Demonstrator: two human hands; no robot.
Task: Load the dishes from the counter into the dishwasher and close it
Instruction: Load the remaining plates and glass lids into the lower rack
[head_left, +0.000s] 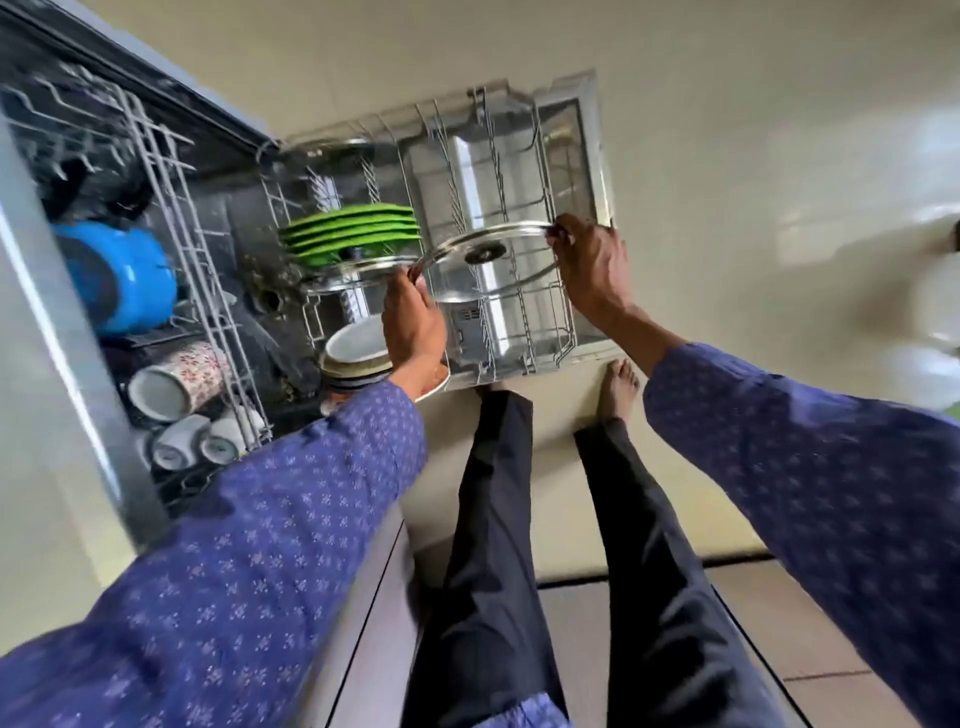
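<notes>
Nearest, 2 patterned blue sleeves (291, 525) reach fwd over the person's dark trousers and bare feet. Left hand (413, 322) pinches the near-left rim of a glass lid (488, 262); right hand (589, 260) curls round its far-right rim. 2 hands on 1 lid, prob. because it's wide and slippery and must be steered edge-on between the wires. Lid hangs tilted, apart from the tines, above the pulled-out lower rack (524, 332), which sits over the open dishwasher door (592, 156); the right part of the rack is bare wire, so that's the likely slot. Just left of the left hand: a stack of pale plates (353, 345), 3 or 4, edges blur so count unsure. Beyond, 4 green plates (353, 234) stand on edge in the tines, upright so water drains, and a 2nd steel-rimmed lid (353, 273) leans beside them. Further left, upper rack (171, 208): 1 blue pot (122, 280) on its side, 1 floral mug (182, 374), 2–3 white cups (197, 441), mouths sideways or down. Loading not finished; door not yet closed.
</notes>
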